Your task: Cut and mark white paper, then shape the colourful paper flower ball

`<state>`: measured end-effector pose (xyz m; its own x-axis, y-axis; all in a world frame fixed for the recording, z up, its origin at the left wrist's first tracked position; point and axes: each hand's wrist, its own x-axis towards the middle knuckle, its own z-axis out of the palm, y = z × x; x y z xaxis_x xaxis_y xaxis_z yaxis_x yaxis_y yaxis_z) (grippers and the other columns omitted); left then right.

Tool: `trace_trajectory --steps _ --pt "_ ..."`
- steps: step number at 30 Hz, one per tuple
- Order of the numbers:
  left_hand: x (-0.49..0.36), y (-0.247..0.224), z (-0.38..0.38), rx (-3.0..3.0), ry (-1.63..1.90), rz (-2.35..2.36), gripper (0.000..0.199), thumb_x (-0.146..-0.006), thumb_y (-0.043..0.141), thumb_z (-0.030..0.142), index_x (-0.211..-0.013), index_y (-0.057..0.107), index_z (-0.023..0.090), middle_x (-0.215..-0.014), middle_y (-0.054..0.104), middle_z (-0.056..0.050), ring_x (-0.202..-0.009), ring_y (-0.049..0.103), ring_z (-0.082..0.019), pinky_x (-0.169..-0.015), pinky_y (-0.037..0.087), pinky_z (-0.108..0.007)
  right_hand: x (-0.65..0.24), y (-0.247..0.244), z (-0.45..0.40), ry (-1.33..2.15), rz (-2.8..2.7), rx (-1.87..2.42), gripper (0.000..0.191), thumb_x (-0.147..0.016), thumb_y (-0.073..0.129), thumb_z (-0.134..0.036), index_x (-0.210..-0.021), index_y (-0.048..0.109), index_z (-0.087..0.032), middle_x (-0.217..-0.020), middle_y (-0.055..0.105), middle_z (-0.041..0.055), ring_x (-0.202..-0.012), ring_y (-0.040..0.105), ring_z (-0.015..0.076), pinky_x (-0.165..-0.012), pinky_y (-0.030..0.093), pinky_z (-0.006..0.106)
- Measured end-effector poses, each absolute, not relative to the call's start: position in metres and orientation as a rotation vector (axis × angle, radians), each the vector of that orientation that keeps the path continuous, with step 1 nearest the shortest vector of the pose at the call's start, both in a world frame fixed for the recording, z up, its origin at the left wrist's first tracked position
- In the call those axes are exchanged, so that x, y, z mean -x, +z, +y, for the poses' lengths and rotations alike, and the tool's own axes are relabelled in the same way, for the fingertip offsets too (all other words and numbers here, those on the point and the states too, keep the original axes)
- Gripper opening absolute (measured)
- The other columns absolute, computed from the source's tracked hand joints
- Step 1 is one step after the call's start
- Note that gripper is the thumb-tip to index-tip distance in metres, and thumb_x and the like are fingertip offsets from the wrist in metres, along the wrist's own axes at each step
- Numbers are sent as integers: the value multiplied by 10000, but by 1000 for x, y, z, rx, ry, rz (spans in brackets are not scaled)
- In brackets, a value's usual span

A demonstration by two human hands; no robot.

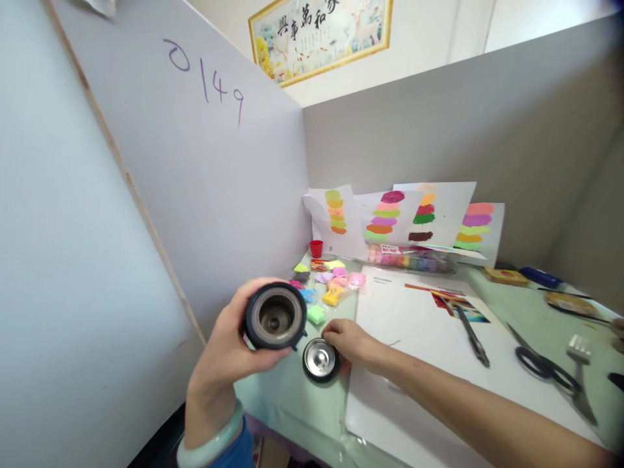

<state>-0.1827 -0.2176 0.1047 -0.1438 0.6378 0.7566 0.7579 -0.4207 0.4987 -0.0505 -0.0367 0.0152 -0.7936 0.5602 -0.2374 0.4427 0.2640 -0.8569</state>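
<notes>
My left hand (227, 348) is wrapped round a dark thermos cup (276, 317), tilted so that its open mouth faces me. Its metal inner wall shows, while most of the outside is hidden. Lower and to the right, the fingers of my right hand (351, 343) grip the edge of a round black lid (320, 361) whose silvery inside faces up. Cup and lid are apart. Just beyond the lid is a green packet (316, 314), part of a pile of small coloured packets (337, 281).
White paper (419, 396) covers the table's middle, with a craft knife (472, 338) on it. Scissors (546, 370) and a fork (579, 354) lie right. A red cup (316, 248) and painted sheets (390, 218) stand at the back. A grey partition (234, 182) rises left.
</notes>
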Motion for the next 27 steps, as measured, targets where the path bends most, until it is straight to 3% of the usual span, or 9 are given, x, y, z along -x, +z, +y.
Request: trace_trajectory --steps 4,7,10,16,23,27 --pt "173 108 -222 2158 -1524 -1562 698 -616 797 233 -1246 496 234 -1222 568 -111 -1188 491 -316 -1011 402 -445 44 21 -42 958 -2598 734 246 -787 491 -217 -985 619 -145 -975 650 120 -863 649 257 -754 514 383" --pt "171 110 -222 2255 -1511 -1490 686 -633 784 219 -1256 499 245 -1212 575 -103 -1180 492 -313 -1059 340 -487 40 34 -50 716 -2535 455 507 -754 569 -238 -1246 492 -146 -1227 548 153 -1156 510 283 -942 440 427" --pt "169 110 -222 2320 -1521 -1423 680 -654 773 239 -1274 494 258 -1212 580 -99 -1169 502 -312 -1077 308 -513 37 49 -58 598 -2429 118 718 -727 606 -211 -1384 322 -155 -1370 430 164 -1278 392 271 -1033 375 443" --pt "162 114 -225 2313 -1588 -1410 680 -633 800 313 -1253 529 248 -1188 603 -96 -1192 490 -323 -1069 340 -487 42 59 -64 587 -2217 -325 924 -678 693 -252 -1442 177 -189 -1433 365 152 -1314 359 279 -1080 326 449" --pt "170 120 -222 1827 -1785 -1619 702 -648 790 348 -1278 510 219 -1250 575 -99 -1151 539 -311 -947 475 -393 76 72 -81 920 -2032 -330 815 -587 789 -349 -1284 393 -202 -1272 519 111 -1171 506 257 -1000 410 392" --pt "184 124 -208 1534 -1864 -1654 632 -766 684 353 -1336 438 232 -1308 536 -95 -1199 511 -271 -969 464 -374 98 74 -94 1161 -2039 -44 743 -601 781 -395 -1230 433 -213 -1176 572 80 -1093 552 253 -924 452 408"
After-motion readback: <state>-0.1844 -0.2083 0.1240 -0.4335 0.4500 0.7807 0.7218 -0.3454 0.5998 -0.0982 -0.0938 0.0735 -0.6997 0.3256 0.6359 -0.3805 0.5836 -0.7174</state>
